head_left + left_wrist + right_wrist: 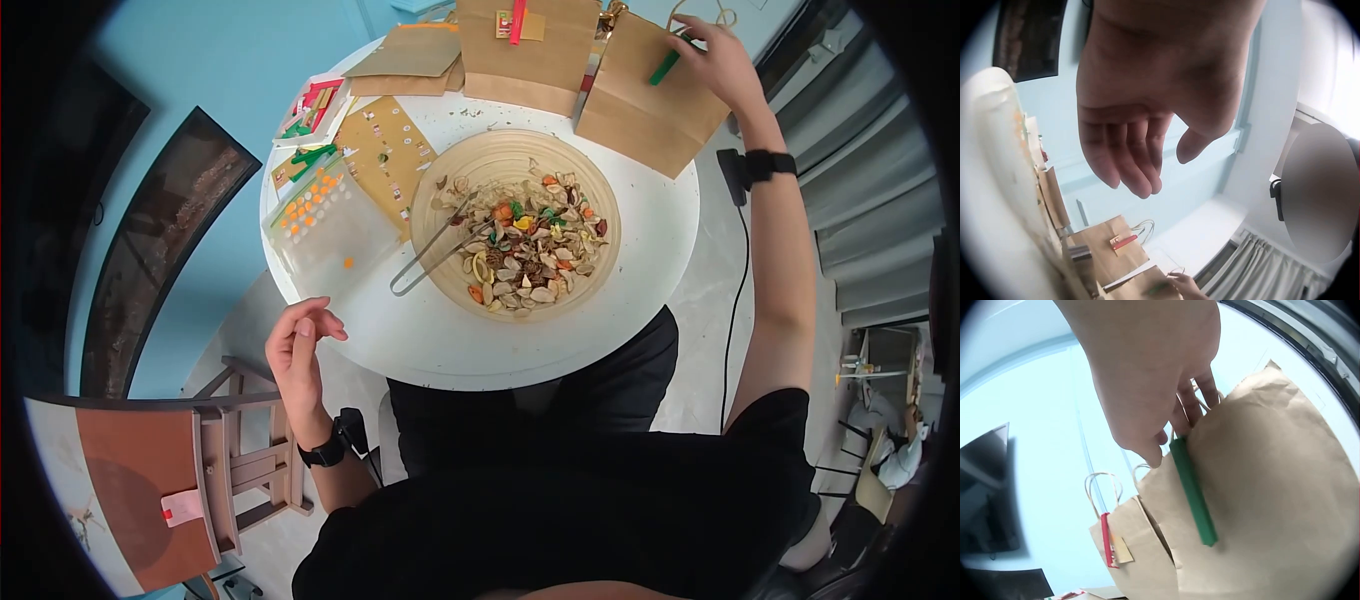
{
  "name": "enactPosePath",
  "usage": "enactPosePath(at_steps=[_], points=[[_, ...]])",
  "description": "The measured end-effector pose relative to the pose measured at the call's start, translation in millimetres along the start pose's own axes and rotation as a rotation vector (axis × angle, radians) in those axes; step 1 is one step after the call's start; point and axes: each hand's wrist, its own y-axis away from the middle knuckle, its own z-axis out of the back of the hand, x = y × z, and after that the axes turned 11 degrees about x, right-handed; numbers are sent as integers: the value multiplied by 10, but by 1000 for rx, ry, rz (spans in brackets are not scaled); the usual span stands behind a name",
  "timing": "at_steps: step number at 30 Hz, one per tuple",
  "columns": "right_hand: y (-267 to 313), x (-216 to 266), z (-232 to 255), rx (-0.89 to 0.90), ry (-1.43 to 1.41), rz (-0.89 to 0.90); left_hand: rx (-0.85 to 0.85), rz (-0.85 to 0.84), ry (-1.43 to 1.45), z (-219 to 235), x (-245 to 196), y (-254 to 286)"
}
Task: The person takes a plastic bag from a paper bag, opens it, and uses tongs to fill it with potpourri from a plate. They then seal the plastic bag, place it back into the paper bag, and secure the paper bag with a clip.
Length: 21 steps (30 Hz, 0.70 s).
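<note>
My right hand (718, 68) is at the top edge of a brown paper bag (650, 110) at the back right. In the right wrist view its fingertips (1192, 415) reach behind the bag's top by the twisted handle, and the thumb hangs apart in front. A green clip (1194, 494) sits on that bag's top edge, just beside the thumb. My left hand (296, 350) hovers at the table's front left edge, fingers loosely bent and holding nothing. Nearest to it lies a clear zip bag (335, 235) with orange and white round stickers.
A round woven tray (440, 285) holds dried potpourri (540, 265), with metal tongs (425, 262) across its rim. Another paper bag (525, 65) carries a red clip (517, 22). Left are a white box (335, 118) of clips, green clips (315, 157) and a gold sticker sheet (390, 150).
</note>
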Motion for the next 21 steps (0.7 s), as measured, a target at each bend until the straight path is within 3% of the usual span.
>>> enactPosePath(at_steps=[2, 5, 8, 10, 12, 15, 18, 21], points=[[173, 152, 236, -76, -26, -36, -7, -15, 21, 18, 51, -9], [516, 90, 297, -343, -186, -123, -3, -17, 41, 61, 104, -28], [988, -208, -199, -519, -511, -348, -13, -11, 58, 113, 147, -38], [1359, -420, -766, -329, -357, -523, -12, -7, 65, 148, 179, -53], [1622, -268, -1167, -33, -462, -664, -10, -2, 72, 173, 202, -58], [1728, -119, -1546, 12, -449, -656, -1, 3, 77, 196, 217, -88], [1695, -237, -1827, -16, -796, -553, -26, 2, 65, 244, 208, -86], [1626, -222, -1867, 7, -462, -694, -49, 37, 54, 337, 174, -79]])
